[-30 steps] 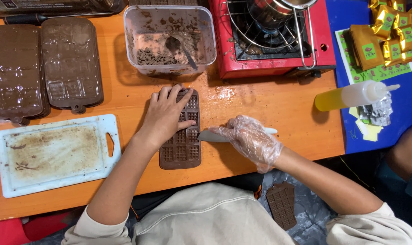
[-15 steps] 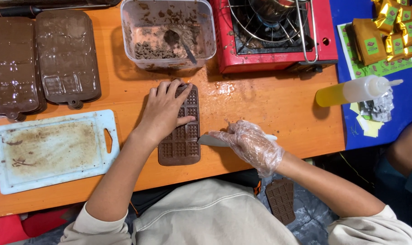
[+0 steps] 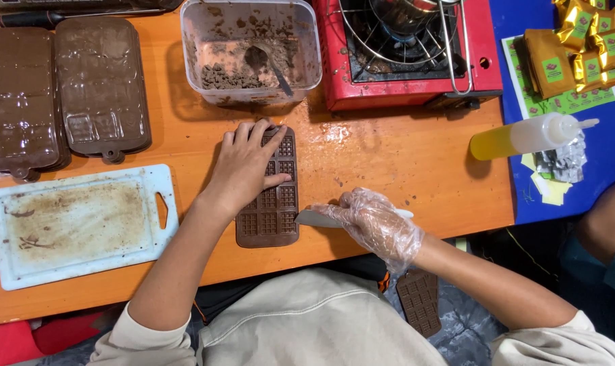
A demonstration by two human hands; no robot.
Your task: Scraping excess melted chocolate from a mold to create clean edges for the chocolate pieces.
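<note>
Orange wooden counter [image 3: 402,169], seen from above by a head-worn camera, fills most of the view.

At its centre lies a brown silicone chocolate-bar mould [image 3: 270,203], its grid of small squares facing up, close to the near edge. The left hand [image 3: 243,166], bare, lies flat with fingers spread over the far half of the mould, pressing it down; it grips nothing. The right hand [image 3: 375,224], in a clear plastic glove, is curled around the handle of a pale scraper [image 3: 314,218], whose blade tip sits just beside the mould's right edge, touching or nearly touching it.

Compared with a second ago, the left hand stays planted on the mould and the scraper has crept slightly closer to the mould's side; the mould itself has not visibly shifted. That suggests the scraping of the mould's surface is about to start or restart, rather than being finished.

To the left rest a stained white cutting board [image 3: 84,224] and, farther away, two more chocolate-coated moulds [image 3: 56,95]. Beyond the central mould stands a clear plastic tub [image 3: 250,47] holding chocolate crumbs and a spoon. A red portable gas stove [image 3: 409,54] sits to the far right, with a squeeze bottle of yellow liquid [image 3: 524,135] lying on its side and gold-wrapped packets [image 3: 578,47] on a blue surface.
</note>
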